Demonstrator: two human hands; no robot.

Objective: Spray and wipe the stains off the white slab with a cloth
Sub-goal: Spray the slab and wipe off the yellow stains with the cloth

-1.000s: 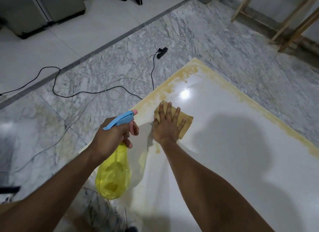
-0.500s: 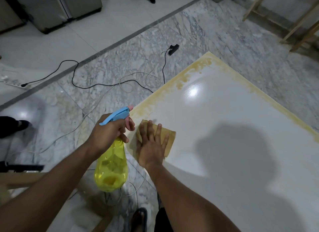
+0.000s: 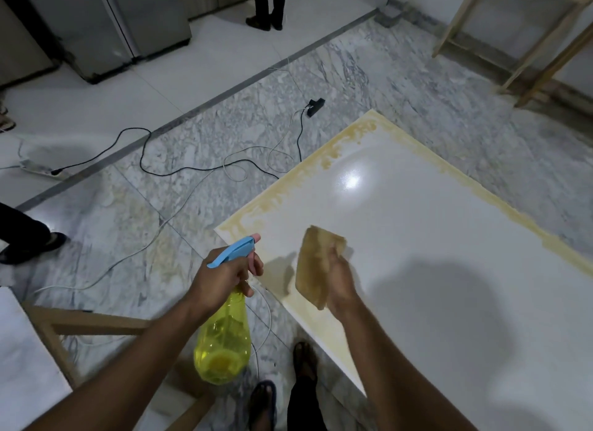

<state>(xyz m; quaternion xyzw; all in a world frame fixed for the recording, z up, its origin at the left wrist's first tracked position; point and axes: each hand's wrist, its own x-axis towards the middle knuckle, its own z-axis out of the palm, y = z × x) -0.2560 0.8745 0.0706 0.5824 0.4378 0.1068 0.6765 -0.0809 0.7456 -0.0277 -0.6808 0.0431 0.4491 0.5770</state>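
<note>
The white slab point(image 3: 433, 238) fills the right half of the view, with yellow-brown stains along its left and far edges. My left hand point(image 3: 224, 276) grips the neck of a yellow spray bottle point(image 3: 224, 344) with a blue trigger head, held just off the slab's near left corner. My right hand point(image 3: 340, 279) holds a brownish-yellow cloth point(image 3: 316, 263) lifted above the slab's near left part, its face turned up towards me.
Black and white cables point(image 3: 224, 167) trail over the marble floor left of the slab, with a power strip point(image 3: 41, 170) further left. A wooden frame point(image 3: 80, 321) stands at the lower left. Another person's legs point(image 3: 266, 3) stand at the top; a shoe point(image 3: 35, 247) shows at left.
My right hand slid the cloth back along the left edge towards me, then lifted it off the slab. The bottle stayed in my left hand. The view has pulled back.
</note>
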